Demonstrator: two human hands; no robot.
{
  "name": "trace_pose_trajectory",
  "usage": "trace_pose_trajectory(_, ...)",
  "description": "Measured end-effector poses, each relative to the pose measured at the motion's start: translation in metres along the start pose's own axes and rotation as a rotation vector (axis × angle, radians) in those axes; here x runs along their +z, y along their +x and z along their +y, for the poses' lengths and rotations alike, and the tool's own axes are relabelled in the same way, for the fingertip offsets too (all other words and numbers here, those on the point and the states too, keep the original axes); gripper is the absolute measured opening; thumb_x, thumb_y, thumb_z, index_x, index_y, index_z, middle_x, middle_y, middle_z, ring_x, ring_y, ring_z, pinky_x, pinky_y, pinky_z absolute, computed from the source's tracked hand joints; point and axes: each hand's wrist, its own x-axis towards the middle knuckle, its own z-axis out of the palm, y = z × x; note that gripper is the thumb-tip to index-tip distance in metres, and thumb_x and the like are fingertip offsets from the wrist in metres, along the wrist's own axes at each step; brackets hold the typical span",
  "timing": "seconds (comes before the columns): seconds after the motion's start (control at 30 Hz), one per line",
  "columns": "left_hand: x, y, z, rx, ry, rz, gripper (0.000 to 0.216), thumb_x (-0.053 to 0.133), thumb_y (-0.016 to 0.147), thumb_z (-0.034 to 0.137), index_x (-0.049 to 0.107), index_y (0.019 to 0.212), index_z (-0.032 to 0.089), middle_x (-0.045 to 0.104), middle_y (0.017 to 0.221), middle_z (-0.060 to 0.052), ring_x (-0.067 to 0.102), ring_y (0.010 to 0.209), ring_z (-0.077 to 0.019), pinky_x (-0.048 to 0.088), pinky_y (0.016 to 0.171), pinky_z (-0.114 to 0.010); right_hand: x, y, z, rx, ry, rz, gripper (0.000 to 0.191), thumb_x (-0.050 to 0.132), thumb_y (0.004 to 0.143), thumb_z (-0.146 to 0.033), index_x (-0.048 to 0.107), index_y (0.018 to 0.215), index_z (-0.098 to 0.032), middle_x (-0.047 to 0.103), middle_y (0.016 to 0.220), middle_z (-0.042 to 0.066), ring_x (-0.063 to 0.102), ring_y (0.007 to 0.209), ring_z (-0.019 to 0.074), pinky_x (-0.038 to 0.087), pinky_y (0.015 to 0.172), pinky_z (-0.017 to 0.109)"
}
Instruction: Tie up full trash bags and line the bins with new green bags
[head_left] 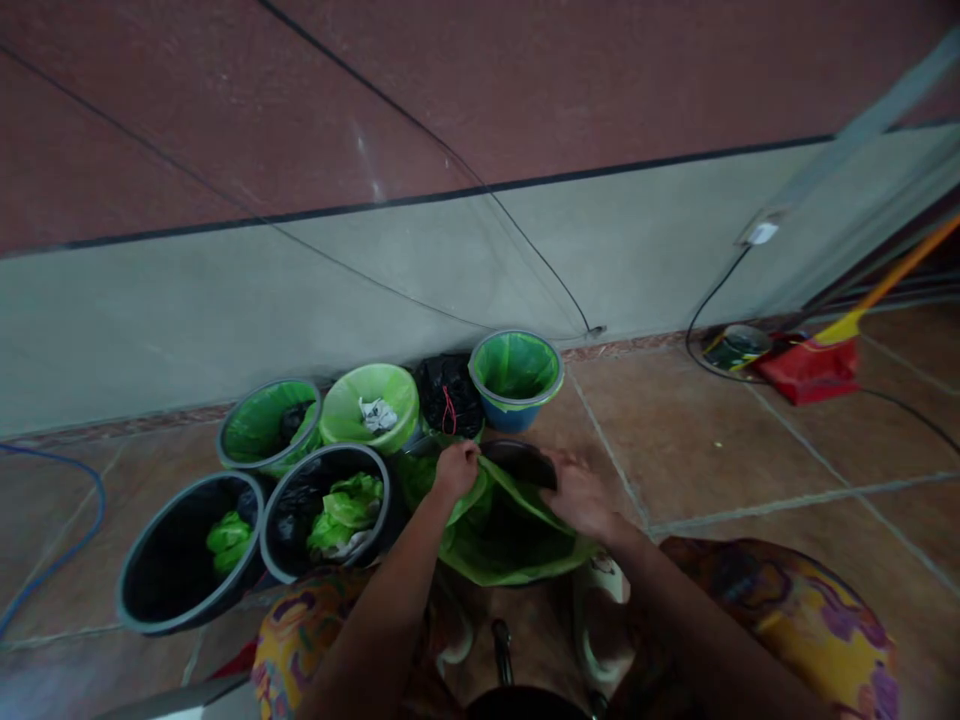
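Observation:
A dark bin [517, 455] stands on the floor between my knees, with a green bin bag [502, 565] spread loosely inside it and over its near edge. My left hand [456, 472] is closed in a pinch on the bag's far left edge, pulling it up a little. At the bin's right side, my right hand [576, 492] is curled over the rim and the bag's edge. Its fingertips reach inside and are partly hidden. Part of the bin's back wall shows uncovered by the bag.
To the left stand several bins, among them a black bin with a grey rim [127, 570] and a light green lined bin [409, 385]. Against the wall are a tied black bag [450, 400] and a blue bin [517, 415]. A red dustpan [814, 375] and black cable lie right.

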Motion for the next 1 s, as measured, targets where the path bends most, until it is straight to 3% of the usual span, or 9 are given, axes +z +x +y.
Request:
trace_pose_trajectory(0.07,0.004,0.000,0.001,0.021,-0.052,0.003,0.032,0.047,0.091,0.011,0.075,0.103,0.019,0.077,0.108,-0.004,0.068,0.103,-0.0149,0.048,0.098,-0.025,0.007,0.011,-0.023,-0.086,0.067,-0.027,0.066,0.066,0.083,-0.030,0.049,0.145,-0.013,0.058,0.141,0.016,0.055,0.129,0.0275,0.041,0.108,0.034)
trace_pose_trajectory(0.17,0.009,-0.001,0.000,0.045,-0.154,0.037,0.029,0.049,0.091,0.012,0.075,0.100,0.020,0.077,0.107,-0.003,0.068,0.103,-0.0152,0.048,0.101,-0.027,0.027,0.025,-0.046,-0.067,-0.004,-0.087,0.054,0.066,0.085,-0.032,0.058,0.133,-0.011,0.064,0.132,0.018,0.060,0.122,0.0286,0.044,0.102,0.034)
trace_pose_trajectory(0.3,0.021,-0.014,-0.006,0.032,-0.285,0.126,0.028,0.054,0.091,0.021,0.069,0.115,0.018,0.072,0.118,-0.008,0.067,0.109,-0.0183,0.050,0.102,-0.032,0.045,0.037,-0.045,-0.039,-0.037,-0.096,0.027,0.049,0.093,-0.021,0.071,0.107,-0.015,0.074,0.110,0.013,0.069,0.104,0.0237,0.045,0.087,0.029)
trace_pose_trajectory(0.43,0.043,-0.046,-0.006,0.066,-0.274,0.240,0.078,0.072,0.075,0.025,0.041,0.147,0.015,0.052,0.143,-0.016,0.053,0.130,-0.0275,0.046,0.109,-0.041,0.042,0.050,-0.029,0.031,0.074,-0.019,0.027,0.048,0.094,-0.024,0.074,0.094,-0.018,0.077,0.098,0.009,0.070,0.094,0.0192,0.042,0.075,0.024)
trace_pose_trajectory(0.5,0.053,-0.061,-0.003,0.092,-0.187,0.245,0.086,0.071,0.071,0.015,0.037,0.150,0.015,0.047,0.148,-0.017,0.047,0.137,-0.0303,0.040,0.115,-0.042,0.038,0.056,-0.022,0.052,0.101,-0.010,0.024,0.052,0.092,-0.025,0.075,0.093,-0.018,0.077,0.095,0.008,0.069,0.090,0.0186,0.041,0.071,0.023)
trace_pose_trajectory(0.57,0.058,-0.067,-0.002,0.066,-0.119,0.237,0.073,0.061,0.076,0.007,0.042,0.146,0.015,0.051,0.144,-0.017,0.050,0.134,-0.0289,0.040,0.114,-0.040,0.037,0.061,-0.016,0.053,0.133,-0.021,0.020,0.056,0.089,-0.024,0.075,0.093,-0.018,0.076,0.093,0.008,0.069,0.086,0.0182,0.041,0.069,0.023)
trace_pose_trajectory(0.7,0.049,-0.059,-0.012,-0.123,-0.142,0.198,0.042,0.040,0.089,0.004,0.059,0.125,0.014,0.069,0.115,-0.014,0.067,0.108,-0.0228,0.049,0.098,-0.033,0.039,0.069,0.002,0.052,0.259,-0.017,0.019,0.056,0.085,-0.019,0.074,0.091,-0.015,0.076,0.093,0.008,0.068,0.084,0.0174,0.044,0.069,0.022)
trace_pose_trajectory(0.83,0.034,-0.047,-0.030,-0.245,-0.258,0.202,0.031,0.044,0.089,0.003,0.063,0.111,0.015,0.073,0.103,-0.010,0.069,0.097,-0.0187,0.048,0.089,-0.027,0.044,0.077,0.025,0.122,0.462,0.026,0.022,0.053,0.079,-0.013,0.073,0.087,-0.015,0.075,0.084,0.006,0.066,0.073,0.0159,0.045,0.063,0.022)
trace_pose_trajectory(1.0,0.032,-0.037,-0.030,-0.157,-0.322,0.173,0.020,0.055,0.088,0.014,0.067,0.104,0.018,0.074,0.100,-0.006,0.068,0.092,-0.0166,0.046,0.085,-0.025,0.042,0.082,0.033,0.058,0.605,0.039,0.017,0.059,0.078,-0.025,0.073,0.083,-0.017,0.074,0.081,0.005,0.065,0.069,0.0158,0.047,0.063,0.023)
